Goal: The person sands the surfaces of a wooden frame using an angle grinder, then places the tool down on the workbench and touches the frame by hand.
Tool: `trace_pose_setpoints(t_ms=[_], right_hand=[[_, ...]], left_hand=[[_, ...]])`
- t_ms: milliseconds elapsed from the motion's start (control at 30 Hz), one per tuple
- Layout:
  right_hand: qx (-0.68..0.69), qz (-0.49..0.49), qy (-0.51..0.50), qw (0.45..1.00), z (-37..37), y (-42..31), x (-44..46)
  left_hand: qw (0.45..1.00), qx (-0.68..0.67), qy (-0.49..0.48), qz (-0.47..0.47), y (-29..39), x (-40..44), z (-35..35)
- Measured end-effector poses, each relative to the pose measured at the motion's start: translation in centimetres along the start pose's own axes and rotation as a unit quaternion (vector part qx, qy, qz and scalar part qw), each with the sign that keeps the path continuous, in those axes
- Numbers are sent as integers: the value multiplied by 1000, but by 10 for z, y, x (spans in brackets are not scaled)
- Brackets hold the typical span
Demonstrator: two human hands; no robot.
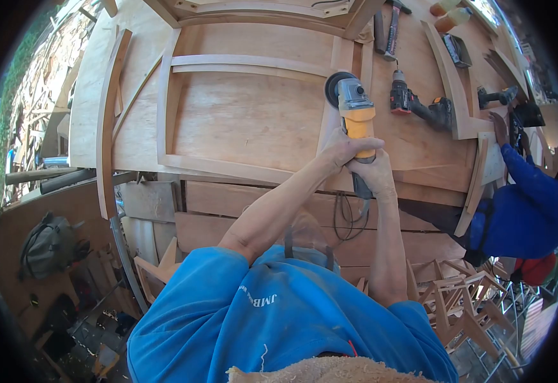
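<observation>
Both my hands are wrapped round a yellow and grey angle grinder (358, 118), held over the near part of the workbench. My left hand (344, 147) grips the yellow body, and my right hand (374, 172) closes on the rear handle just behind it. The grinder's dark round disc (337, 88) points away from me, close to the right side of a pale wooden frame (228, 167). Whether the disc touches the wood I cannot tell. The frame lies flat on the plywood top (247, 121), with a curved rail (247, 62) across it.
A cordless drill (419, 105) and a hammer (392, 32) lie to the right. A larger wooden frame (260, 19) stands at the far edge. Curved wooden pieces (110, 121) lie left. At right a co-worker in blue (521, 210) reaches onto the bench. Chair frames (464, 300) stand behind.
</observation>
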State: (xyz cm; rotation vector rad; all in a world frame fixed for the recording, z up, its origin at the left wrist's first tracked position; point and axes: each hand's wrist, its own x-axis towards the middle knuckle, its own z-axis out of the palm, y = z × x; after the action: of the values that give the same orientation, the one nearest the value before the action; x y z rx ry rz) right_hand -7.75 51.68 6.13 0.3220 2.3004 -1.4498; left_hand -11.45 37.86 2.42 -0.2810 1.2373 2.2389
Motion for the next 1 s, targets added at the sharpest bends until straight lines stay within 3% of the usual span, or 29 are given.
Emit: trace_pose_setpoints(t_ms=[133, 333, 433, 533, 633, 733, 833, 1000], right_hand=[[18, 39, -14, 999, 5, 12, -14], [20, -18, 15, 1000, 31, 23, -55], [35, 0, -6, 999, 37, 49, -74], [-2, -20, 40, 999, 54, 75, -97], [78, 3, 17, 997, 64, 82, -125], [19, -20, 48, 998, 76, 98, -149], [18, 27, 46, 998, 99, 115, -167], [16, -13, 52, 998, 137, 107, -185]], left_hand=[[999, 39, -3, -1, -17, -8, -5], [1000, 0, 2, -2, -39, -53, -8], [1000, -11, -6, -9, -51, -76, -11], [1000, -2, -24, 5, -67, -96, -14], [999, 14, -24, -29, -87, -119, -16], [998, 27, -33, -41, -101, -143, -21], [996, 58, -38, -59, -109, -162, -33], [996, 49, -45, -52, -109, -194, -62]])
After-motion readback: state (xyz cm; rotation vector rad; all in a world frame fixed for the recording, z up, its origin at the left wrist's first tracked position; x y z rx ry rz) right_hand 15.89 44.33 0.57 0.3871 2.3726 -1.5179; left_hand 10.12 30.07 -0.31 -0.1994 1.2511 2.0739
